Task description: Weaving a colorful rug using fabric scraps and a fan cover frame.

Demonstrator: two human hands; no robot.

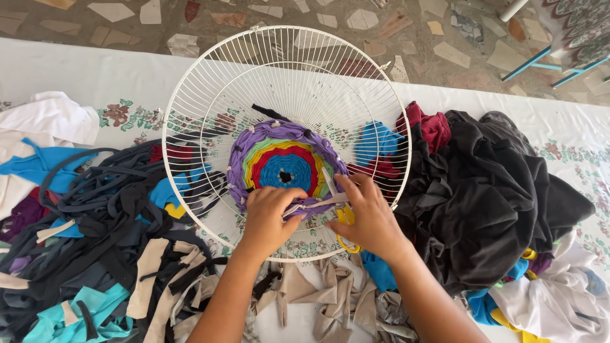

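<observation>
A round woven mat (284,166) of concentric coloured cloth rings, blue at the centre and purple at the edge, sits in the middle of a white wire fan guard (286,63). The guard lies flat on the table, dished side up. The left hand (270,219) pinches a pale cloth strip (314,204) at the mat's lower edge, fingers closed on it. The right hand (367,216) grips yellow-handled scissors (343,219), blades pointing up and left toward the mat. Dark and teal strips (95,222) are heaped at left, black garments (489,190) at right, beige strips (330,292) below. A white floral tablecloth (95,76) covers the table; beyond it is a stone-chip floor (406,25).
</observation>
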